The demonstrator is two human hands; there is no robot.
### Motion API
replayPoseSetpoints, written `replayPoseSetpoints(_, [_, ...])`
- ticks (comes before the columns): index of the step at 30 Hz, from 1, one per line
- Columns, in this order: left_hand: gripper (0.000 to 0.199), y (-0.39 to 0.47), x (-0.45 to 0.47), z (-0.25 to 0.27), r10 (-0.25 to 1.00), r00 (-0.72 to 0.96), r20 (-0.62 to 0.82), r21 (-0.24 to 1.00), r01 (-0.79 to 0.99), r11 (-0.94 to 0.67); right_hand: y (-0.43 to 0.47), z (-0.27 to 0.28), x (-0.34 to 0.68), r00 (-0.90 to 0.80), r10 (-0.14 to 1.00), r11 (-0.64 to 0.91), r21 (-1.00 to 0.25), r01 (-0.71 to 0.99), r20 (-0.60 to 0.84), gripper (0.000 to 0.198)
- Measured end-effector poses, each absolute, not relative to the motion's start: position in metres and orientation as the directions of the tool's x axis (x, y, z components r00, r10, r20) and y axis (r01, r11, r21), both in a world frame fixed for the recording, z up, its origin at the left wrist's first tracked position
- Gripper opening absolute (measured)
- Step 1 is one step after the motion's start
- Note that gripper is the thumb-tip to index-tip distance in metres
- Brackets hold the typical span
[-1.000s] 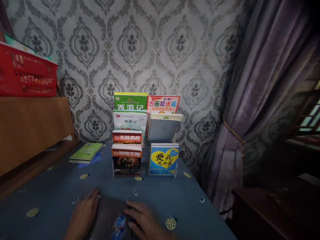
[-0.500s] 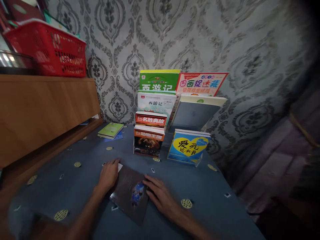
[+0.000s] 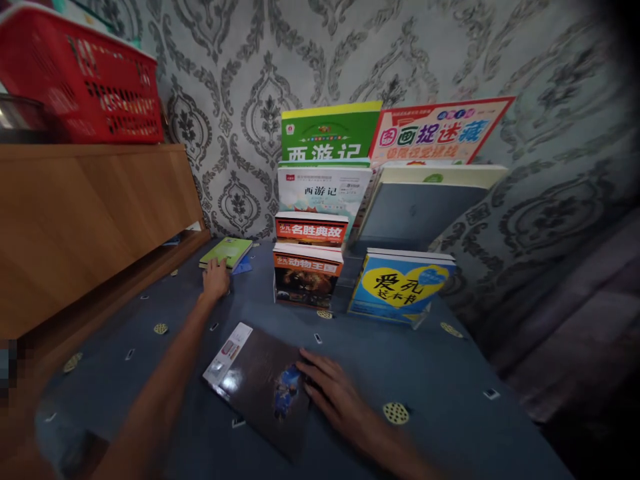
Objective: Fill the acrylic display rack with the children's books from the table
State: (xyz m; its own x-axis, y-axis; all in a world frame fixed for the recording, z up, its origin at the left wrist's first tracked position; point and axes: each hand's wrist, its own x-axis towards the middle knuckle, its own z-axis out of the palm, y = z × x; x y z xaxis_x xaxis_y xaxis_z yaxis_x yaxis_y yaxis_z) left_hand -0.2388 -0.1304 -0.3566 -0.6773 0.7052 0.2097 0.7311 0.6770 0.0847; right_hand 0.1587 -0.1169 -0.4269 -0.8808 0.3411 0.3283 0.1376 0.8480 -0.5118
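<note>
Blue patterned cloth covered the table (image 3: 450,373), and on it lay a dark glossy book (image 3: 260,387), flat and skewed, near the person. The right hand (image 3: 335,393) rested on that book's right edge with its fingers spread and flat, pressing rather than gripping. Half a second earlier the left hand (image 3: 216,279) had also lain on the dark cover, at its far left corner; it had since left the book and stretched out across the table to the thin green book (image 3: 227,251) lying flat near the wooden cabinet (image 3: 90,220). Its fingertips touched that book's near edge, but whether they had closed on it could not be told from this angle. With one hand gone, the pale strip at the dark book's far corner showed. Behind, the stepped stand of upright books (image 3: 310,267) and the blue book with the yellow heart (image 3: 400,287) stood well apart from both hands. A red basket (image 3: 85,87) sat on the cabinet.
</note>
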Motion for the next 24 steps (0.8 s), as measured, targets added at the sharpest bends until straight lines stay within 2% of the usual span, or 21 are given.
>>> replayPoseSetpoints(6, [0.056, -0.117, -0.262, -0.366, 0.741, -0.661, 0.119, 0.059, 0.750, 0.659, -0.117, -0.426, 0.159, -0.895, 0.336, 0.841, -0.522, 0.145, 0.292, 0.044])
replayPoseSetpoints(17, [0.057, -0.111, -0.278, -0.355, 0.757, -0.644, 0.110, -0.049, 0.757, 0.652, -0.113, -0.432, 0.159, -0.892, 0.342, 0.832, -0.537, 0.141, 0.295, 0.044])
replayPoseSetpoints(24, [0.059, -0.121, -0.269, -0.354, 0.751, -0.653, 0.097, -0.006, 0.754, 0.656, -0.116, -0.425, 0.156, -0.894, 0.341, 0.846, -0.510, 0.157, 0.291, 0.043])
